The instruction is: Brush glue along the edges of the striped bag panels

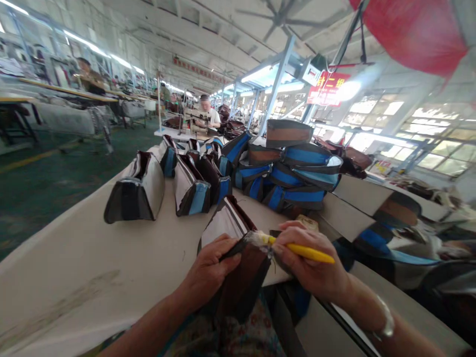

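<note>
My right hand (pixel 310 255) is closed around a brush (pixel 307 252) with a yellow handle. Its pale bristles touch the top edge of a bag piece (pixel 243 277) just in front of me. That piece has a brown and black end panel and a whitish side, with its top open. On its left, my left hand (pixel 213 265) pinches the dark edge between thumb and fingers. Beyond it, similar bag pieces (pixel 193 191) with blue or black ends stand upright on the pale tabletop (pixel 148 258).
To the right lies a pile of blue, grey and brown bag pieces (pixel 293 178). More panels (pixel 349 198) lean nearer my right arm. A person sits at a sewing machine (pixel 195 121) past the table's far end. The table's left edge borders a green floor (pixel 70 183).
</note>
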`<state>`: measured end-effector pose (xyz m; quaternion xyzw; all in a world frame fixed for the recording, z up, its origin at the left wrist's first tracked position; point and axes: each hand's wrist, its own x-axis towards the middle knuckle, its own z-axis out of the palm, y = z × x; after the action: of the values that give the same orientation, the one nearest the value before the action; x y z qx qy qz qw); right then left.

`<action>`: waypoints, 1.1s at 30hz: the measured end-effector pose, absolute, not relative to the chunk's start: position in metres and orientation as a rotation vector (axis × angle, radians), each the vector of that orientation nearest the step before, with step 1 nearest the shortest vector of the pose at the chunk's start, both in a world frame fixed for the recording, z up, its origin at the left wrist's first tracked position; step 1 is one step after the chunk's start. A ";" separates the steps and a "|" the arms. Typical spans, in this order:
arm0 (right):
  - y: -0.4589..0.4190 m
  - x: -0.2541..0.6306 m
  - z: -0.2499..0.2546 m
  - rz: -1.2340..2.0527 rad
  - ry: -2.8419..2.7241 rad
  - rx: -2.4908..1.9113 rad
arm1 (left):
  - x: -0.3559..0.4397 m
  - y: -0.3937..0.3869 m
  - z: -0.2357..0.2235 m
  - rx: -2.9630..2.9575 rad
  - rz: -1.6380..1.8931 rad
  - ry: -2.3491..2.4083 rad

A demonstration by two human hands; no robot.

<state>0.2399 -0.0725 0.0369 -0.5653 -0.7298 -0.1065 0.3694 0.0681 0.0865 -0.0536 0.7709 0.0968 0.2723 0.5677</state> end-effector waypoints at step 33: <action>-0.147 0.487 -0.177 0.111 -0.885 -2.172 | 0.081 0.089 -0.055 2.293 0.962 0.311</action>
<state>0.4867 -0.1470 -0.1766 -0.8531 -0.3477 0.0434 0.3865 0.0814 0.0887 -0.0554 0.8691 0.1178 0.3648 0.3126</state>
